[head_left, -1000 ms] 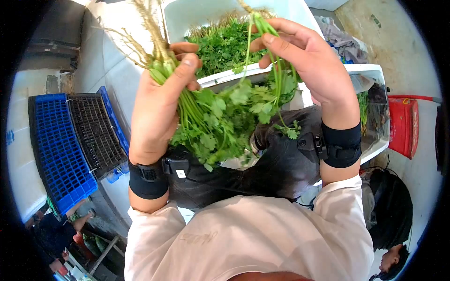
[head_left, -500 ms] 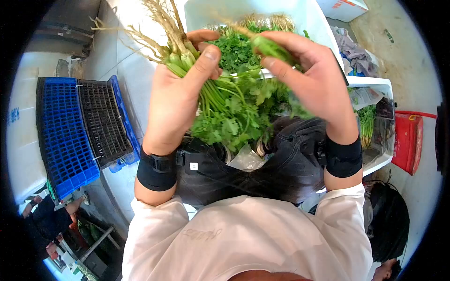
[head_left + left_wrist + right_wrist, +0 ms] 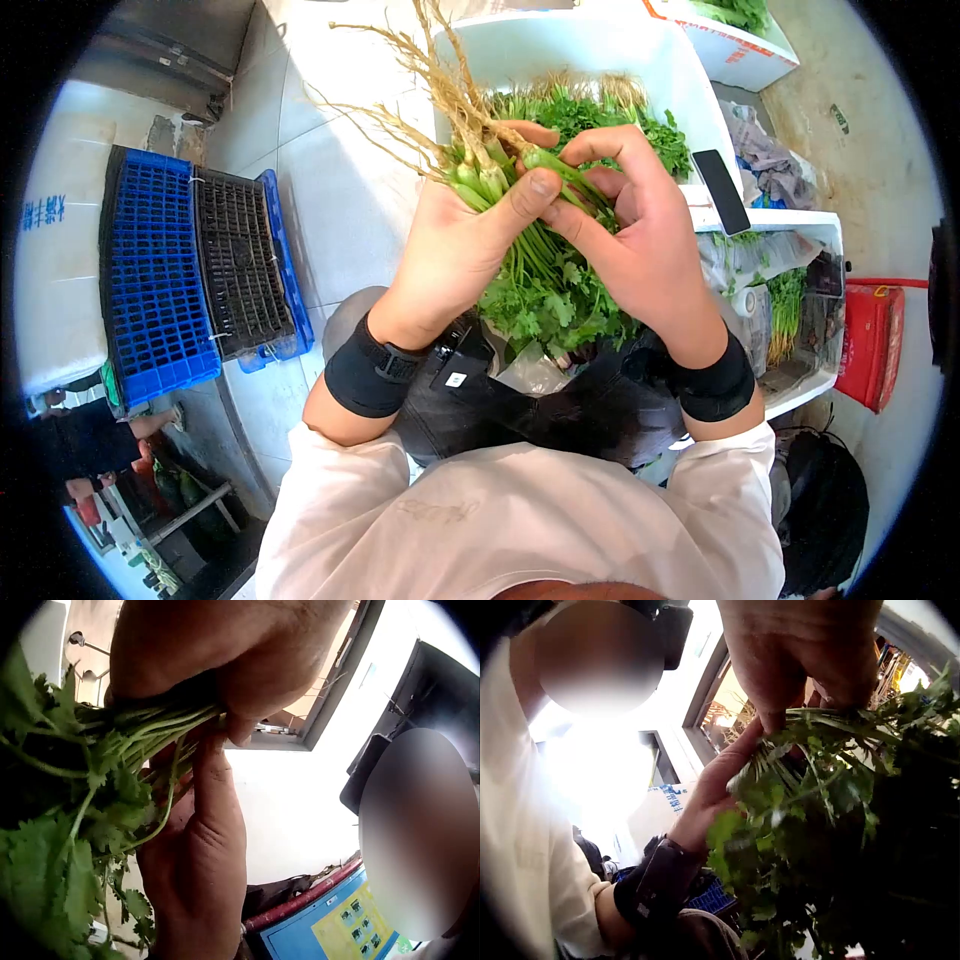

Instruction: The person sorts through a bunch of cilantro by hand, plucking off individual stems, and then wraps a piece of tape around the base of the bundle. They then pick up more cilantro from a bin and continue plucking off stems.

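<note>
A bunch of coriander (image 3: 545, 305) hangs leaves-down over the person's lap, its pale roots (image 3: 465, 100) pointing up and away. The left hand (image 3: 455, 250) grips the bunch around its stems just below the roots, thumb across the front. At the bunch's right side, the right hand (image 3: 645, 245) pinches a few green stems (image 3: 550, 163) between thumb and fingers. Those stems lie against the bunch, and the two thumbs nearly meet. In the right wrist view, dense leaves (image 3: 810, 825) spread below the right hand (image 3: 802, 652). Leaves partly hide the stems there.
Ahead stands a white foam box (image 3: 500, 45) with more rooted coriander inside. A phone (image 3: 721, 192) lies at its right corner. Another white box (image 3: 828, 235) with greens stands at right, beside a red container (image 3: 868, 345). Blue (image 3: 165, 280) and black (image 3: 245, 265) crates are at left.
The right hand, apart from the bunch earlier with stems in its fingers, has come left and brought them against the bunch. The left hand keeps its grip; the head view has shifted.
</note>
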### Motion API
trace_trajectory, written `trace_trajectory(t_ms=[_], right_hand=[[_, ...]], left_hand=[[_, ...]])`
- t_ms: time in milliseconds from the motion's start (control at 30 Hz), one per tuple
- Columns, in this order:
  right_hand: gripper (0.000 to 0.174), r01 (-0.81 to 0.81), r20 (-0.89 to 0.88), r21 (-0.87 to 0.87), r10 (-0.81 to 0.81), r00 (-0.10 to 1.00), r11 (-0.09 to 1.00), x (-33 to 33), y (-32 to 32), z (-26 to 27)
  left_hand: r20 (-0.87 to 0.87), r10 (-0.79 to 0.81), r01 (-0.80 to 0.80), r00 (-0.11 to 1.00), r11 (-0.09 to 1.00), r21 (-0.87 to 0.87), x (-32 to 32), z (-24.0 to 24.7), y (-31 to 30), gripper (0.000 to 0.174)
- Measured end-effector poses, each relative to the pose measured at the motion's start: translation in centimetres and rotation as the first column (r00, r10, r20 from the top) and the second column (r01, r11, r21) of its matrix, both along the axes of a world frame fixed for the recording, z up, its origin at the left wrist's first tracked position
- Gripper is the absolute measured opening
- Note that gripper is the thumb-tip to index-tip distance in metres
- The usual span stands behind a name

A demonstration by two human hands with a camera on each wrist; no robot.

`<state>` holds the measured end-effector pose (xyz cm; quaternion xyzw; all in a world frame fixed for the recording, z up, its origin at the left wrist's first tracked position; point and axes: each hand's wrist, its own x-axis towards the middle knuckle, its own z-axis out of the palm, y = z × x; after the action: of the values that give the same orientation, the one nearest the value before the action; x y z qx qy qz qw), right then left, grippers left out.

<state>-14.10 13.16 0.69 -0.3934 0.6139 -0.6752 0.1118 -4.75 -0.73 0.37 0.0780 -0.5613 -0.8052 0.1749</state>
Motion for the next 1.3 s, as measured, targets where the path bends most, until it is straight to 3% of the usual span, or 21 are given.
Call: trace_trajectory(t_ms=[100,200,267,367,433,500,567,667,767,900,1000,1067,1300], right_hand=[[0.029,0.049,-0.07,0.093,-0.042,0.997,0.994,-0.2,0.4,0.1],[0.031,0.004,-0.148,0.15,0.019,0.989,0.989,-0.4,0.6,0.3],[0.032,0.117,-0.173,0.036,-0.11,0.979,0.992,-0.1,0.2,0.2],[0.036,0.095,-0.152,-0.004,-0.094,0.984,0.996,-0.1,0.1,-0.1],[0.038,0.099,-0.18,-0.008,-0.099,0.979,0.995,-0.2,0.1,0.2],[0.039,0.105,-0.208,-0.015,-0.106,0.972,0.994,-0.1,0.2,0.8],[0.036,0.228,-0.398,0.067,-0.184,0.899,0.971,-0.2,0.6,1.6],[0.032,0.201,-0.4,0.074,-0.156,0.903,0.977,-0.5,0.9,1.5],[0.028,0.171,-0.311,0.06,-0.144,0.939,0.984,-0.3,0.8,0.9],[0.029,0.18,-0.323,0.045,-0.156,0.933,0.983,-0.3,0.9,1.1],[0.03,0.153,-0.216,0.025,-0.144,0.966,0.988,0.2,0.9,1.1],[0.04,0.119,-0.182,0.097,-0.099,0.978,0.988,0.5,1.1,1.5],[0.07,0.123,-0.169,0.055,-0.113,0.979,0.991,0.5,1.1,1.2]], left_hand=[[0.016,0.019,-0.019,1.0,1.0,-0.008,0.0,0.3,0.3,0.036],[0.027,0.043,-0.042,0.999,0.999,-0.026,0.0,0.3,0.7,0.033],[0.024,0.06,-0.06,0.998,0.998,-0.012,-0.1,0.3,0.7,0.032],[0.006,0.054,-0.054,0.999,0.998,-0.025,-0.2,0.2,0.5,0.031],[-0.059,0.062,-0.053,0.996,0.989,0.141,-0.1,0.3,0.5,0.03],[-0.049,0.042,-0.033,0.998,0.985,0.168,0.2,0.3,0.2,0.029],[-0.053,0.002,0.007,0.999,0.986,0.165,0.3,0.4,-0.3,0.03],[-0.098,0.03,-0.001,0.995,0.96,0.28,0.2,0.3,-0.2,0.031],[-0.112,0.007,0.027,0.994,0.952,0.306,0.1,-0.1,0.0,0.033],[-0.153,-0.028,0.071,0.988,0.957,0.281,-0.1,-0.1,0.1,0.029],[-0.197,-0.033,0.104,0.98,0.927,0.36,-0.2,-0.3,0.3,0.027],[-0.263,-0.072,0.171,0.962,0.911,0.376,-0.2,-0.4,0.2,0.024],[-0.289,-0.069,0.134,0.955,0.968,0.213,-0.4,-0.2,0.0,0.021]])
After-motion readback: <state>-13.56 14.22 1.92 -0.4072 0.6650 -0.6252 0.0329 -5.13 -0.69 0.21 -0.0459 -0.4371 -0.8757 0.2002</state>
